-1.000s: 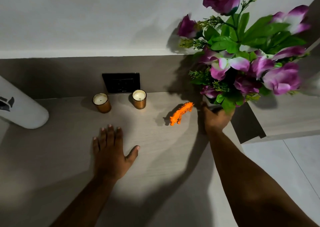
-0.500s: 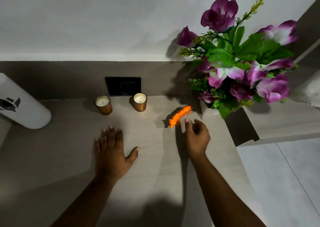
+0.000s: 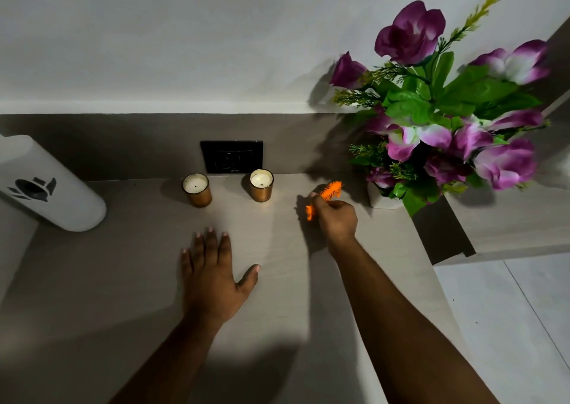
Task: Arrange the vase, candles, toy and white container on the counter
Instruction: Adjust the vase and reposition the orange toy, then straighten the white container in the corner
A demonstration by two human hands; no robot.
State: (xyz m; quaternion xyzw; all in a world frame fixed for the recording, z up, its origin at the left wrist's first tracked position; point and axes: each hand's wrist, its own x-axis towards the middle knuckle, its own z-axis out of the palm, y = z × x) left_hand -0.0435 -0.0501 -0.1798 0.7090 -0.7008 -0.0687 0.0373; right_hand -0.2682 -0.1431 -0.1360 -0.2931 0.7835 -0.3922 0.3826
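toy [image 3: 324, 197] pinched in right grip [image 3: 334, 218]

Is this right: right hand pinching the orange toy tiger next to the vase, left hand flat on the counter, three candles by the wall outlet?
Not quite: the head view shows two candles, not three, one left of the other, below the wall outlet. The rest holds: the right hand pinches the orange toy tiger beside the vase, and the left hand lies flat on the counter.

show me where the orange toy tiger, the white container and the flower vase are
orange toy tiger [image 3: 331, 188]: head view, on its striped body above the fingers.
white container [image 3: 58, 192]: head view, on its side wall.
flower vase [image 3: 378, 199]: head view, on the white pot below the leaves.
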